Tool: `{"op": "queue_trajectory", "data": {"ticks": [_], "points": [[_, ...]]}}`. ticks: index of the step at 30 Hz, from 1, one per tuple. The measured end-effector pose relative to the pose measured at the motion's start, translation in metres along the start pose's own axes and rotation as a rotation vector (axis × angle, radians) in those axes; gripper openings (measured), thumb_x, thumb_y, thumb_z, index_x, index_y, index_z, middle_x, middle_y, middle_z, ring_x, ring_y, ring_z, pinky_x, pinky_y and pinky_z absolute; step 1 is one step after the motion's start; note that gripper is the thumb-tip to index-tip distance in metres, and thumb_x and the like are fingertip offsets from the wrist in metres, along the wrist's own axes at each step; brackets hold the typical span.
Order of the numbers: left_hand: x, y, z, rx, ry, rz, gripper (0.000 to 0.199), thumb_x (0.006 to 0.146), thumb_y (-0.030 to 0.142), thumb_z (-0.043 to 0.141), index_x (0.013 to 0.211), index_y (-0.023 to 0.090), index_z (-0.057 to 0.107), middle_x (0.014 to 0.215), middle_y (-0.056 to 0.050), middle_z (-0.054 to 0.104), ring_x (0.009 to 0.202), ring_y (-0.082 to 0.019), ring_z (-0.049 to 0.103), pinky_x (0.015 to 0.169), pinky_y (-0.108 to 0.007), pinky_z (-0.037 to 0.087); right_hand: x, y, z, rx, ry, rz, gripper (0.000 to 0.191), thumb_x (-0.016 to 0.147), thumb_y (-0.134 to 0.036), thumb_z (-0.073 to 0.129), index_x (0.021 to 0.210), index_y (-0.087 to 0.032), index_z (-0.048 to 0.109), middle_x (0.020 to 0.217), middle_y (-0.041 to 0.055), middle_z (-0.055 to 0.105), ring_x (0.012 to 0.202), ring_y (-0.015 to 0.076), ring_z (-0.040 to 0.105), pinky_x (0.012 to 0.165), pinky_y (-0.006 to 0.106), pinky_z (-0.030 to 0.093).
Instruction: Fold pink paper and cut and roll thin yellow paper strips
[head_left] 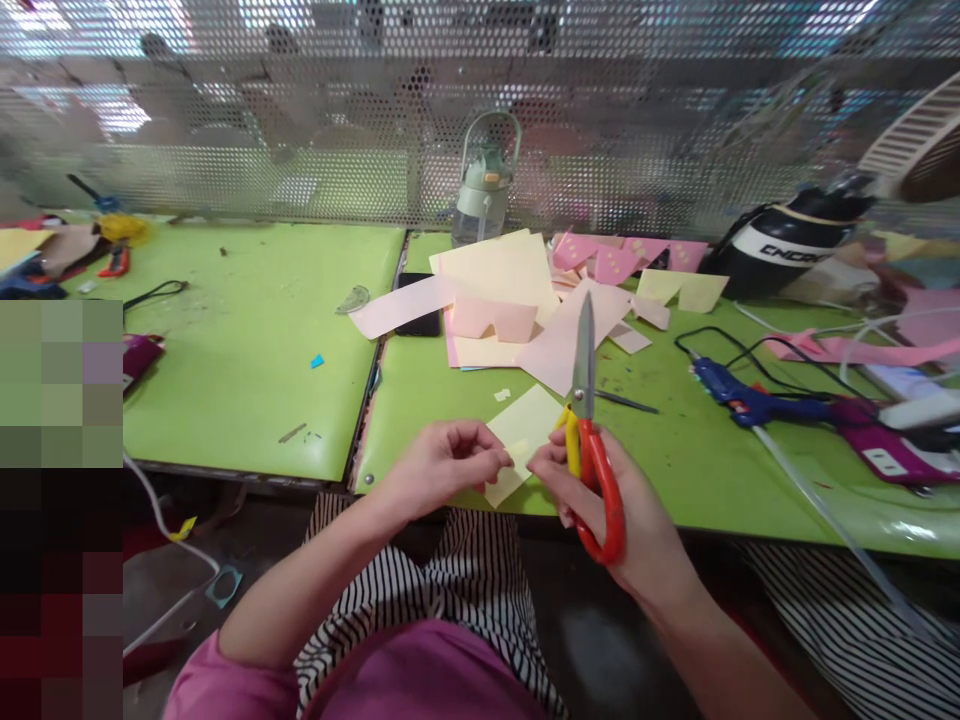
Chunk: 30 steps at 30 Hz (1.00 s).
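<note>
My right hand [626, 490] is closed around a pair of scissors [585, 375] with red and yellow handles. Their blades are together and point away from me. The thumb and forefinger of that hand also come together near my left hand [454, 465]. My left fingers are pinched, and whatever they hold is too small to make out. Beneath both hands a pale yellow paper piece [534, 415] lies at the table's front edge. Tiny paper scraps [502, 395] rest just beyond it.
Pink and yellow paper sheets [495, 262] are heaped ahead, partly over a dark phone [418, 318]. Behind them stands a clear bottle [480, 205]. To the right are a blue glue gun [739, 395] with cables, a black bottle [787, 240] and a fan [926, 140]. A perforated metal screen [300, 130] closes the back.
</note>
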<state>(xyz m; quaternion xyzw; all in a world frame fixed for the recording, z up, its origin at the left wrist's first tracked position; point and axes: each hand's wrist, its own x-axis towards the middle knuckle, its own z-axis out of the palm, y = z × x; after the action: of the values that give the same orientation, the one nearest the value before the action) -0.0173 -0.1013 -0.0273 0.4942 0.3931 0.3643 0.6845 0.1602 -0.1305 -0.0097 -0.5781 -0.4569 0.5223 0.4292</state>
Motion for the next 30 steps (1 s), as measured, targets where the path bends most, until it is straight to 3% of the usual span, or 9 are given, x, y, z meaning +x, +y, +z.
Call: {"op": "queue_trajectory", "data": {"ticks": [4, 8, 13, 20, 23, 26, 30], "points": [[-0.005, 0.01, -0.013, -0.01, 0.028, 0.033, 0.014, 0.076, 0.028, 0.067, 0.072, 0.015, 0.062, 0.059, 0.004, 0.059, 0.051, -0.005, 0.05, 0.053, -0.018, 0.041, -0.018, 0.014, -0.022, -0.24, -0.139, 0.067, 0.038, 0.069, -0.038, 0.073, 0.096, -0.025, 0.051, 0.074, -0.0034, 0.057, 0.06, 0.0116, 0.053, 0.051, 0.023, 0.042], [-0.009, 0.014, -0.02, -0.059, 0.034, 0.06, 0.015, 0.077, 0.028, 0.067, 0.073, 0.015, 0.062, 0.06, 0.004, 0.06, 0.052, -0.005, 0.051, 0.053, -0.018, 0.041, -0.042, 0.024, -0.04, -0.503, -0.14, 0.111, 0.04, 0.065, -0.028, 0.067, 0.103, -0.027, 0.054, 0.076, -0.003, 0.062, 0.059, 0.0127, 0.054, 0.052, 0.024, 0.042], [-0.009, 0.013, -0.015, -0.083, 0.022, 0.066, 0.015, 0.077, 0.029, 0.068, 0.072, 0.016, 0.063, 0.06, 0.003, 0.06, 0.052, -0.006, 0.052, 0.054, -0.019, 0.043, -0.054, 0.024, -0.045, -0.544, -0.147, -0.01, 0.047, 0.058, -0.021, 0.065, 0.105, -0.029, 0.058, 0.075, -0.0018, 0.067, 0.058, 0.0161, 0.059, 0.051, 0.025, 0.045], [-0.009, 0.009, -0.013, -0.067, 0.032, 0.039, 0.016, 0.077, 0.03, 0.069, 0.073, 0.016, 0.063, 0.061, 0.002, 0.061, 0.054, -0.006, 0.054, 0.056, -0.02, 0.044, -0.045, 0.032, -0.043, -0.408, -0.179, -0.063, 0.034, 0.062, -0.023, 0.069, 0.095, -0.03, 0.061, 0.068, -0.0025, 0.064, 0.046, 0.0127, 0.052, 0.039, 0.023, 0.038], [-0.01, 0.009, -0.008, -0.089, 0.022, 0.012, 0.018, 0.076, 0.031, 0.07, 0.072, 0.015, 0.062, 0.061, 0.002, 0.061, 0.054, -0.006, 0.053, 0.056, -0.02, 0.044, -0.04, 0.031, -0.035, -0.304, -0.048, -0.056, 0.025, 0.068, -0.029, 0.07, 0.091, -0.027, 0.059, 0.071, -0.0008, 0.064, 0.051, 0.0127, 0.054, 0.043, 0.023, 0.042], [-0.01, 0.007, 0.0, -0.129, -0.028, -0.039, 0.02, 0.075, 0.032, 0.072, 0.073, 0.015, 0.062, 0.063, 0.002, 0.062, 0.055, -0.006, 0.054, 0.058, -0.02, 0.045, -0.027, 0.024, -0.031, -0.256, 0.078, -0.119, 0.036, 0.069, -0.043, 0.073, 0.096, -0.026, 0.055, 0.085, 0.0026, 0.067, 0.063, 0.0152, 0.06, 0.054, 0.026, 0.05], [-0.012, 0.004, 0.004, -0.177, -0.028, -0.03, 0.021, 0.076, 0.033, 0.072, 0.074, 0.015, 0.062, 0.064, 0.002, 0.062, 0.055, -0.005, 0.055, 0.058, -0.019, 0.045, 0.009, 0.013, -0.049, -0.553, 0.097, -0.179, 0.044, 0.07, -0.053, 0.072, 0.1, -0.025, 0.055, 0.087, 0.005, 0.069, 0.069, 0.0207, 0.065, 0.061, 0.034, 0.053]]}}
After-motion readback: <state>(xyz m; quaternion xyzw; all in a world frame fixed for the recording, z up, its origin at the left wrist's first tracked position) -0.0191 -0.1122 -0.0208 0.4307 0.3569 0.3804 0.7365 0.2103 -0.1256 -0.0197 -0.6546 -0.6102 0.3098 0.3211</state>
